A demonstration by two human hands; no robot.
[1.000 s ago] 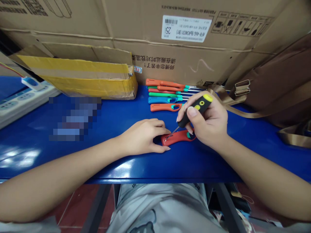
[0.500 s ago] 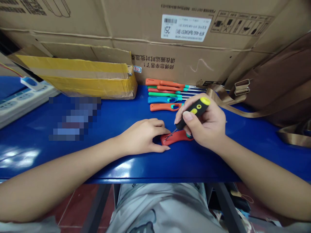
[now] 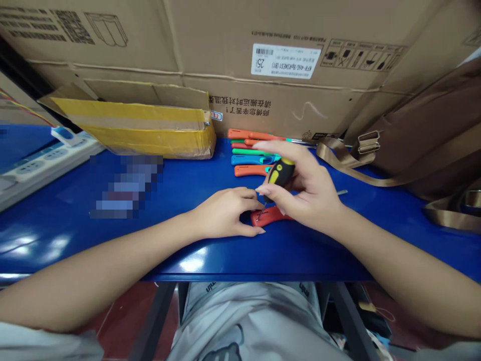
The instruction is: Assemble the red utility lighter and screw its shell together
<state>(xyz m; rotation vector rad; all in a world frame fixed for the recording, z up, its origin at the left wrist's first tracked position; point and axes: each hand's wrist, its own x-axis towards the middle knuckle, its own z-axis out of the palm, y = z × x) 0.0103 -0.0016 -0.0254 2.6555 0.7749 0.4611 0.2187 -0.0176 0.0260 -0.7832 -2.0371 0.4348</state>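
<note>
A red long-nosed lighter (image 3: 271, 215) lies flat on the blue table in front of me. My left hand (image 3: 230, 213) grips its handle end between thumb and fingers. In my right hand (image 3: 308, 188) is a black and yellow screwdriver (image 3: 278, 180), held steeply. Its thin tip meets the end of the lighter's handle, close to my left fingers. My right palm covers the far part of the lighter, and a bit of metal nozzle (image 3: 341, 192) shows beyond that hand.
Behind my hands several orange, green and blue lighters (image 3: 248, 160) lie in a row. A taped cardboard box (image 3: 150, 140) stands at the back left, with a power strip (image 3: 48, 158) farther left. A large carton (image 3: 210, 40) forms the back; a brown bag (image 3: 424, 125) with straps sits right.
The screwdriver has become more upright, and my right hand has shifted left with its index finger lifted and stretched out. My left hand keeps its grip on the lighter. The view has shifted slightly.
</note>
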